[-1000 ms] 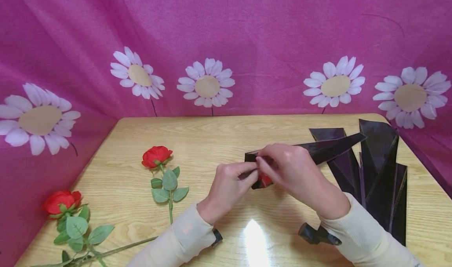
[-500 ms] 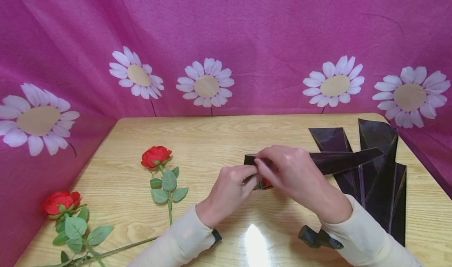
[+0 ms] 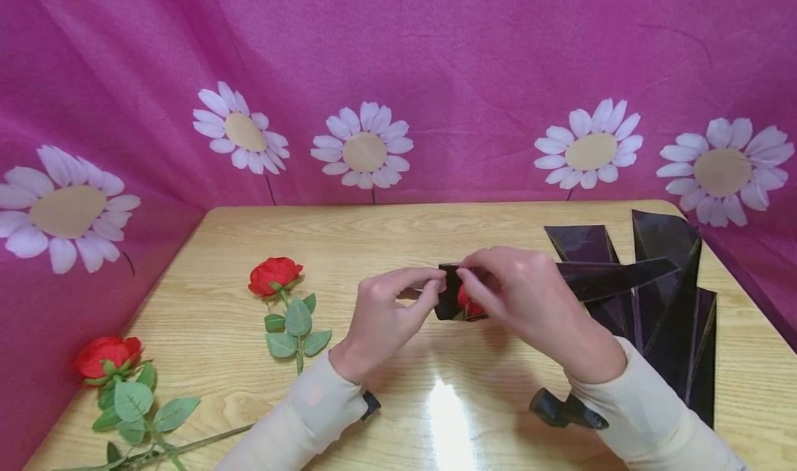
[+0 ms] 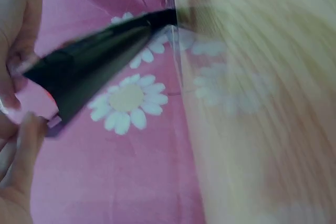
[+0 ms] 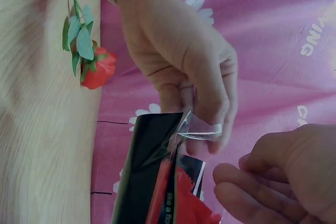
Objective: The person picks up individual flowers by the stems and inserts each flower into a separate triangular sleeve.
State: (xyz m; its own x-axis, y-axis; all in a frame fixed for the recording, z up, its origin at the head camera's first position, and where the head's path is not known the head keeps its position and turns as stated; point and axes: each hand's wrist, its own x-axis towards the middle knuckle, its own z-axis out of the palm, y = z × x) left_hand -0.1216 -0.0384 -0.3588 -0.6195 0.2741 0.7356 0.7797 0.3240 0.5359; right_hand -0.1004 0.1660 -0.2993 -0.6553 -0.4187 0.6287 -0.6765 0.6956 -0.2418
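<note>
A black cone-shaped flower sleeve lies sideways in the head view, its wide mouth towards the left hand. Inside that mouth shows a red rose, mostly covered by the right hand. With thumb and index finger the left hand pinches a clear plastic flap at the sleeve's edge, best seen in the right wrist view. The right hand grips the sleeve near its mouth, thumb and fingertips close to the rim; its other fingers are hidden in the head view.
Several flat black sleeves overlap at the table's right. One red rose with leaves lies left of the hands, another at the far left. A pink cloth printed with daisies hangs behind the wooden table.
The left hand has drawn up and leftward, away from the right fingertips, uncovering the sleeve's mouth. The sleeve's narrow tip first swung nearer the viewer, and the right hand has risen slightly.
</note>
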